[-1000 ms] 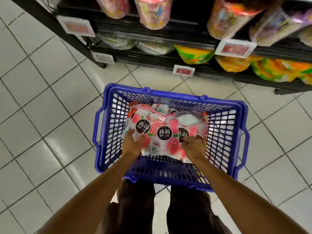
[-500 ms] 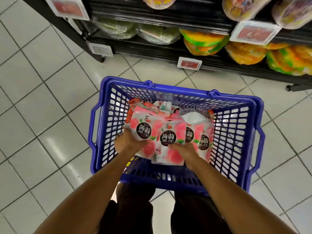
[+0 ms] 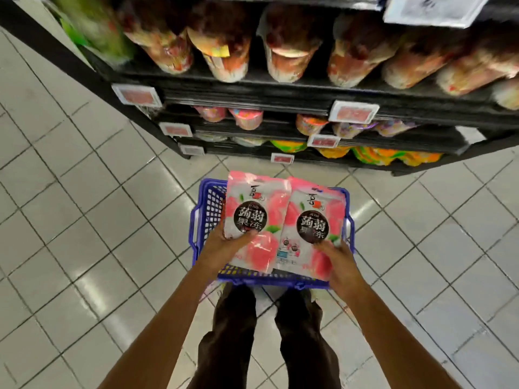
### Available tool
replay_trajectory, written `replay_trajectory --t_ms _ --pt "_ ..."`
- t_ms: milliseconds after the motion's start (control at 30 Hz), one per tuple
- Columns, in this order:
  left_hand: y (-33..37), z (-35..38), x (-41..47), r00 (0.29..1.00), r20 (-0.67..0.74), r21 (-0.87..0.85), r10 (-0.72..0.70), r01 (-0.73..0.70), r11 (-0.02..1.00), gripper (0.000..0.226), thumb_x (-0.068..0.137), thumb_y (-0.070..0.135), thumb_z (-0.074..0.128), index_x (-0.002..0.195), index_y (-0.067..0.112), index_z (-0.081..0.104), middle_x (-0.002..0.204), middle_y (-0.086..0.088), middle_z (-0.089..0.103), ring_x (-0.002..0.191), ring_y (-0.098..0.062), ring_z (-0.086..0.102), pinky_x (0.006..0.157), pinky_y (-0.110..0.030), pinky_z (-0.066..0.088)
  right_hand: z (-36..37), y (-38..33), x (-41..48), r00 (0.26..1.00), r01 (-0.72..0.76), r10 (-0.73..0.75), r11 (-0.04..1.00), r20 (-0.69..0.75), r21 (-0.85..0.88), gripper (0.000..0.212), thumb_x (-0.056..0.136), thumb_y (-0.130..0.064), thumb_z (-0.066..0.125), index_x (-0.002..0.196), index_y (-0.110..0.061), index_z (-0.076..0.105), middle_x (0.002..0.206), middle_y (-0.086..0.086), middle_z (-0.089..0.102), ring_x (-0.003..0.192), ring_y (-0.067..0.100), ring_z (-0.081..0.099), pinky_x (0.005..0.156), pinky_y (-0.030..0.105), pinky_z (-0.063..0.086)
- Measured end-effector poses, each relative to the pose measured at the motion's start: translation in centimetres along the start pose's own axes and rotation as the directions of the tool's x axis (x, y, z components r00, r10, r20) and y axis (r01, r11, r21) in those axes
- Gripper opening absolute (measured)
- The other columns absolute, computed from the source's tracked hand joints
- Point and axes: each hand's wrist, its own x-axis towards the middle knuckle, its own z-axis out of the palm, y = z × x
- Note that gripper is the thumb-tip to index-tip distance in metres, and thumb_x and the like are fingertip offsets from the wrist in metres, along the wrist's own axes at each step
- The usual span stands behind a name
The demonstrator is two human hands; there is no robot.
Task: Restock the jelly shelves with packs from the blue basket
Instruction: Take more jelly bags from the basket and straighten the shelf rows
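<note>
Just above the blue basket (image 3: 206, 211) rim, left grip (image 3: 224, 248) and right grip (image 3: 341, 266) each hold a jelly pack (image 3: 254, 206).

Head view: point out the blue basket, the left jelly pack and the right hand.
blue basket (image 3: 208, 216): head view, left mesh wall
left jelly pack (image 3: 250, 220): head view, black round label
right hand (image 3: 342, 266): head view, back of hand

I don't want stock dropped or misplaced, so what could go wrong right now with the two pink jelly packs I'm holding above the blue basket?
Each hand grips its pack only at the lower end: the left hand on the left pack, the right hand on the right pack, so either could slip toward the blue basket or the tiles. No matching pink packs show on the shelves, so misplacing seems possible.
</note>
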Motion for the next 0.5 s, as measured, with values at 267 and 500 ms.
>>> replay_trajectory --t_ms 267,500 --pt "18.0 -1.3 -13.8 0.968 0.004 -0.144 0.249 -0.246 0.959 0.02 0.089 0.027 0.068 0.108 0.03 0.065 0.098 0.014 0.075 0.094 -0.008 0.069 0.084 -0.028 0.056 3.6 -14.6 -17.5 0.951 0.27 -0.272 0.962 0.149 0.034 0.024 0.066 -0.008 0.074 0.089 -0.017 0.072 0.085 0.008 0.076 0.079 0.025 0.073 0.069 0.039 0.062" --pt "28.7 -3.5 -21.7 0.892 0.124 -0.113 0.434 -0.422 0.899 0.024 0.088 0.021 0.071 0.094 0.044 0.073 0.09 0.016 0.076 0.08 0.002 0.068 0.065 -0.015 0.05 5.2 -22.0 -28.1 0.869 0.461 -0.483 0.869 0.105 0.179 0.032 0.072 -0.007 0.069 0.104 -0.014 0.068 0.089 0.003 0.072 0.081 0.018 0.068 0.073 0.032 0.059"
